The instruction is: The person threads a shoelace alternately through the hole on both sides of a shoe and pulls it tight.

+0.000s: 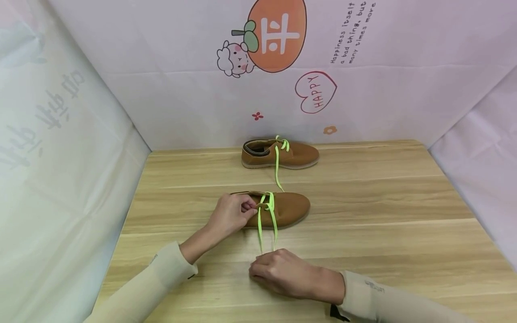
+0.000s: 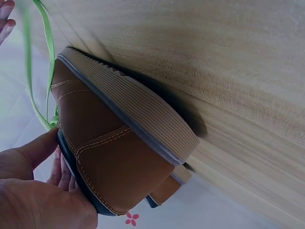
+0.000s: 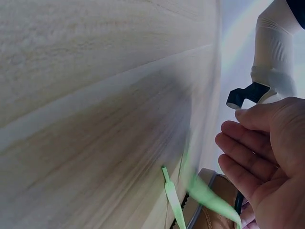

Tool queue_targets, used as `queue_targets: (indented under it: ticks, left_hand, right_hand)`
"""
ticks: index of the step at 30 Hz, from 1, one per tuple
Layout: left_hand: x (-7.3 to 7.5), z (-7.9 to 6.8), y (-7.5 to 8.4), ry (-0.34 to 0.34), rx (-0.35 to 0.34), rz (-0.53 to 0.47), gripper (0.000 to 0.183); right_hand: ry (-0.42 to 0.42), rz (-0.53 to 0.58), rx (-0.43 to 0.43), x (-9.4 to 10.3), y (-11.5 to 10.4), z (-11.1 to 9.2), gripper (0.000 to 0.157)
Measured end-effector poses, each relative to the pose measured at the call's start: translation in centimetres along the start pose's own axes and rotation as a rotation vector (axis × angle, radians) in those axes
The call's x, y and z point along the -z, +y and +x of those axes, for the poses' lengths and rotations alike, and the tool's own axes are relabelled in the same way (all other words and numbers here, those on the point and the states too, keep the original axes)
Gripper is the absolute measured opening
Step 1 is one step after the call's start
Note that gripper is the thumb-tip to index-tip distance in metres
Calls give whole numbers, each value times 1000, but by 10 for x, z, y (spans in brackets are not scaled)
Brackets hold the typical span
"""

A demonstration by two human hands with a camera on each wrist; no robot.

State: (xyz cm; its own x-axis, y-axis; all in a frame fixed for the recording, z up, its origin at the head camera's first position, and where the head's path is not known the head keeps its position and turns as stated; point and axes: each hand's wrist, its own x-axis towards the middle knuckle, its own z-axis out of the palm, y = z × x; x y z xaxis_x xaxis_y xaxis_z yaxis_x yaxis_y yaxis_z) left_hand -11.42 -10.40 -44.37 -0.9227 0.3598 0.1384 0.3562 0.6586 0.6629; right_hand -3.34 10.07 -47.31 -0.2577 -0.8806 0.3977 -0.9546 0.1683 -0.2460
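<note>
The nearer brown leather shoe (image 1: 292, 208) stands on the wooden table, toe to the right. My left hand (image 1: 234, 211) pinches its opening edge beside the eyelets, thumb outside; the other fingers are partly hidden behind the collar in the left wrist view. Bright green shoelaces (image 1: 260, 229) are crossed at the shoe's front and run toward me. Near their ends is my right hand (image 1: 282, 273), just above the table. In the right wrist view its fingers are loosely bent with nothing between them, and a blurred green lace (image 3: 207, 198) passes below.
A matching brown shoe (image 1: 303, 154) stands farther back near the wall, one green lace trailing toward the nearer shoe. The wooden table (image 1: 383, 224) extends to both sides. White printed sheets (image 1: 181, 107) enclose the back and sides.
</note>
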Motion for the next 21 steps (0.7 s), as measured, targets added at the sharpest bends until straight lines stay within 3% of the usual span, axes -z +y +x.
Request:
queue_targets:
  ticks: [9, 15, 21]
  left_hand:
    - [0, 0, -2, 8, -23, -2, 4]
    - [1, 0, -3, 17, -27, -46, 6]
    - [1, -2, -5, 64, -20, -127, 3]
  right_hand:
    - [27, -21, -73, 7, 10, -8, 10]
    - [-38, 46, -123, 18, 23, -17, 16]
    - [-119, 1, -82, 26, 32, -25, 32]
